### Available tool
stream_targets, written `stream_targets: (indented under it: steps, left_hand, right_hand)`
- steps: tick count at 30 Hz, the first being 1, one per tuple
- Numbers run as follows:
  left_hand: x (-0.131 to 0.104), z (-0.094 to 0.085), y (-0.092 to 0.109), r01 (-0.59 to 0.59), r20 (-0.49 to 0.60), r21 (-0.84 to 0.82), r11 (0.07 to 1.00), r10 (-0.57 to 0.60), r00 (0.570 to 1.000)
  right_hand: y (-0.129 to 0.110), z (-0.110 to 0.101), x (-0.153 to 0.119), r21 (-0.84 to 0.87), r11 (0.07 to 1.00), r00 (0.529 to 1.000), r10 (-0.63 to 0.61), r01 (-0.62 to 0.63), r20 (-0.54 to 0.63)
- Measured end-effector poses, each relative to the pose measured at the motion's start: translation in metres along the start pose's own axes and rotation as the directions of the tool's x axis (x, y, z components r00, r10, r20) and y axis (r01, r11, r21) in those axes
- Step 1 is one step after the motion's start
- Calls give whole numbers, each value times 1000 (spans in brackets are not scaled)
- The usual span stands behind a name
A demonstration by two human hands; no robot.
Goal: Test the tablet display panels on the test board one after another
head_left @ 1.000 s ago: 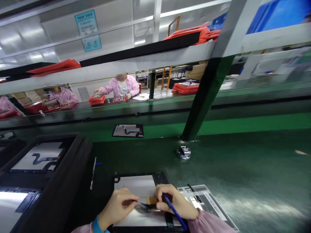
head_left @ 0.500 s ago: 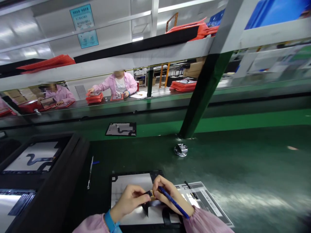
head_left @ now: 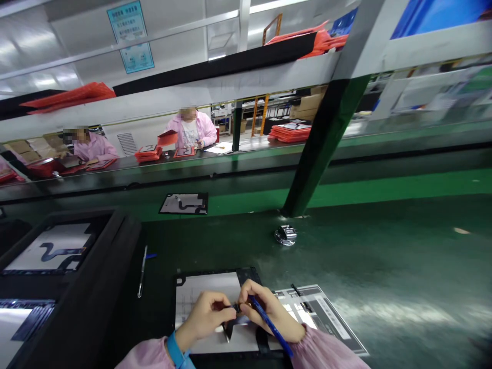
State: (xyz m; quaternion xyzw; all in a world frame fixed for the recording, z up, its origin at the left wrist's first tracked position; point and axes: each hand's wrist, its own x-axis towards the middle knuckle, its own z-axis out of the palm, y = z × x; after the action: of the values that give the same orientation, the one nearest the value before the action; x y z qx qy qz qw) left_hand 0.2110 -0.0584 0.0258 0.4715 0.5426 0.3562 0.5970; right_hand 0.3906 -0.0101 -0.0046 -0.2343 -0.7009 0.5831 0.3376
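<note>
Flanking the panel (head_left: 210, 285): silver pen (head_left: 142, 272), printed sheet (head_left: 331, 319).

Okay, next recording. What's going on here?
A person's left hand and right hand meet above a flat grey-white panel with black edges, fingertips at a small dark flexible strip. The right hand also holds a slim blue pen-like tool. Beyond, a shiny round silver metal device sits on the dark green tabletop.

The green bench (head_left: 384, 246) carries a flat panel (head_left: 209, 283), pen (head_left: 142, 272) and metal device (head_left: 285, 235).
</note>
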Motion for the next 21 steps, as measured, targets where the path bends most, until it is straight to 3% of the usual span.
stream_targets:
  steps: [21]
  left_hand:
    - [1, -2, -5, -18, 1, 30, 999, 18, 1000]
  right_hand:
    - [4, 0, -1, -66, 997, 999, -33, 33, -7]
